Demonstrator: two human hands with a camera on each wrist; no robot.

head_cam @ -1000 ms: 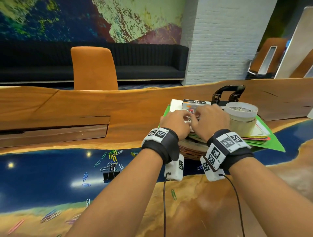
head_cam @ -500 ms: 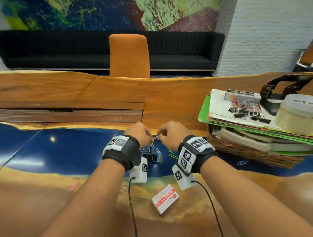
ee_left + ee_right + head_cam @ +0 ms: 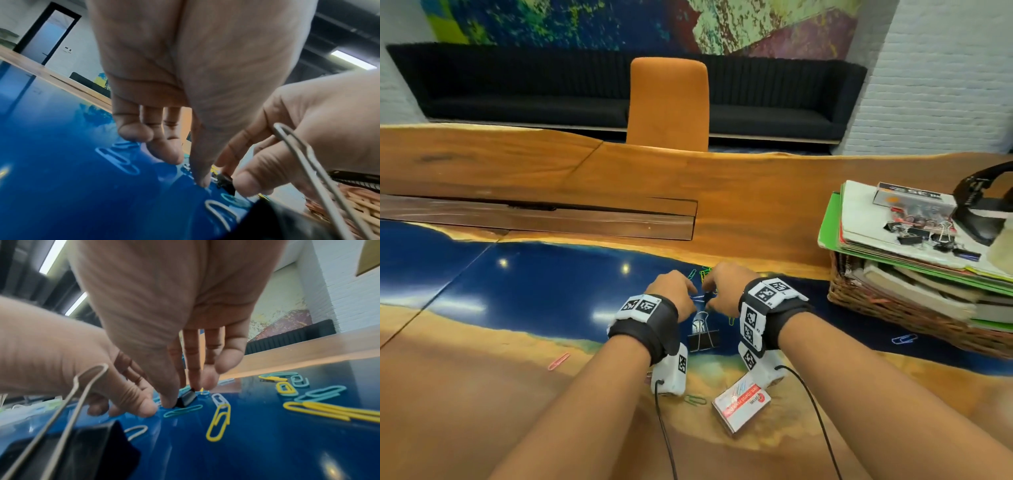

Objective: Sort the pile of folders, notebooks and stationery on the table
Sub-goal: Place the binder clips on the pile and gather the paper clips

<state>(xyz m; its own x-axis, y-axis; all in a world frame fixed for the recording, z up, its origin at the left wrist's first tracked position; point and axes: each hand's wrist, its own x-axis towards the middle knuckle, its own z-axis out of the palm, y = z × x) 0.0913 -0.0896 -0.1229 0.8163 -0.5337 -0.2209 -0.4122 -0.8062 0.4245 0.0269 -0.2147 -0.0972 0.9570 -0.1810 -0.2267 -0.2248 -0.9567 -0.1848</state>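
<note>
I judge the small clip (image 3: 186, 398) under my right hand (image 3: 726, 291) light, rigid and springy: a black folded-steel binder clip that should slide on the glossy blue table (image 3: 534, 284) if nudged. The best hold is across its flat black sides, thumb on one face and a finger on the other, as its folded ridge gives little purchase. In the right wrist view my thumb and forefinger tips pinch it that way, and it sits on the table among the paper clips (image 3: 219, 421). The other fingers hang loose.

My left hand (image 3: 674, 291) is just beside the right, fingers curled down with the tips at the table. The left wrist view shows the thumb tip touching near a pale clip, but I cannot tell whether it grips anything.

The paper clips are thin coated wire, yellow, teal, white and blue, lying flat; they look fiddly to lift and probably need a fingernail under an edge. A big clip (image 3: 702, 335) with its wire handles up sits nearer me, between the wrists. A box (image 3: 741, 404) lies near, on the sandy part. The basket (image 3: 887, 308) with folders (image 3: 828, 226) stands well apart to the right.
</note>
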